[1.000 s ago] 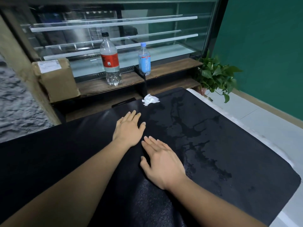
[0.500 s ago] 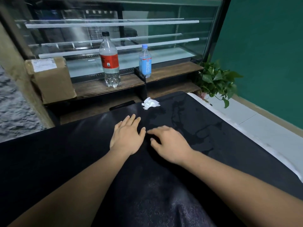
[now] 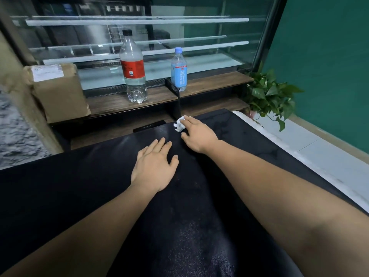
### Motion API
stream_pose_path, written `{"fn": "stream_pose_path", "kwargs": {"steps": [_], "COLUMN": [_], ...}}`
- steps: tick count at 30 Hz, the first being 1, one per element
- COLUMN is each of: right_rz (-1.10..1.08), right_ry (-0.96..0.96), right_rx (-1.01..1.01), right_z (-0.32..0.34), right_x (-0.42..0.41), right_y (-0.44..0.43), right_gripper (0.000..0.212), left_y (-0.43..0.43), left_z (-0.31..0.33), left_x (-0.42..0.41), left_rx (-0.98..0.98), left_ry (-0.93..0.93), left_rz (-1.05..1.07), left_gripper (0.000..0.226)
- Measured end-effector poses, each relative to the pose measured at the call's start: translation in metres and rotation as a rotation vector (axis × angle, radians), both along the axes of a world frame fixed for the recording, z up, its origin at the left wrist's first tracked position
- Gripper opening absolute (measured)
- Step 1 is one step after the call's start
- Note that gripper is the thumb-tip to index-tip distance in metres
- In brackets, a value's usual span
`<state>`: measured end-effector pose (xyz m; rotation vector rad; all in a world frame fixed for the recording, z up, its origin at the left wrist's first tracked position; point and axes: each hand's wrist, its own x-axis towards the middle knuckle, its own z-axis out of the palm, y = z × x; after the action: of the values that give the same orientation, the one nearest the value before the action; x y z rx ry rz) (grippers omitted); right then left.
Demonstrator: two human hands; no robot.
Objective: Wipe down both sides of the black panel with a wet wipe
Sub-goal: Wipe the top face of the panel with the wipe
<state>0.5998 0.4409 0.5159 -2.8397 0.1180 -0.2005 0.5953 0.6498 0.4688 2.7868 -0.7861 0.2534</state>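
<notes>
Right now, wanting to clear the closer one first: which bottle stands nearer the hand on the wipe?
The small blue-capped bottle, right of the taller red-labelled bottle; it stands directly beyond the right hand.
</notes>
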Motion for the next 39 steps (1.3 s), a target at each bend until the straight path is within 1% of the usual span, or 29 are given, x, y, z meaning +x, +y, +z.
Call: {"fn": "stream_pose_path", "kwargs": {"steps": [3, 6, 10, 14, 17, 21, 25, 30, 35, 39], "right_rz": [0.01, 0.042, 0.052, 0.072, 0.076, 0.142, 0.188, 0.247, 0.303, 0.295], "right_ry": [0.074, 0.118, 0.122, 0.132, 0.087, 0.028, 0.055, 0.057, 0.07, 0.034], "right_rx": [-0.007, -0.01, -0.043, -0.062, -0.051, -0.054, -0.057, -0.095, -0.219, -0.256], "right_z": [-0.001, -0.002, -0.001, -0.003, -0.008, -0.011, -0.01, -0.007, -0.008, -0.008], "right_x": [0.008, 0.01, 0.005, -0.01, -0.028, -0.06, -0.093, -0.132, -0.159, -0.165], "right_y": [-0.003, -0.003, -0.009, -0.013, -0.011, -0.003, 0.006, 0.02, 0.03, 0.032], "right_gripper": [0.058, 0.053, 0.042, 0.04, 0.036, 0.042, 0.036, 0.041, 0.055, 0.052], "left_y": [0.0, 0.001, -0.001, -0.001, 0.0, 0.001, 0.001, 0.002, 0.001, 0.002], "left_z": [0.0, 0.0, 0.002, 0.005, 0.006, 0.008, 0.009, 0.008, 0.007, 0.007], "left_x": [0.001, 0.0, 0.0, -0.003, -0.004, -0.004, -0.004, -0.005, -0.004, -0.004], "left_rx": [0.0, 0.003, 0.008, 0.016, 0.019, 0.017, 0.012, 0.001, -0.01, -0.012], "left_ry": [0.004, 0.001, 0.009, 0.019, 0.027, 0.036, 0.043, 0.049, 0.05, 0.041], "left_rz": [0.006, 0.007, 0.009, 0.011, 0.01, 0.008, 0.006, -0.003, -0.004, -0.003], "left_gripper": [0.071, 0.07, 0.068, 0.067, 0.066, 0.066, 0.063, 0.06, 0.058, 0.058]}}
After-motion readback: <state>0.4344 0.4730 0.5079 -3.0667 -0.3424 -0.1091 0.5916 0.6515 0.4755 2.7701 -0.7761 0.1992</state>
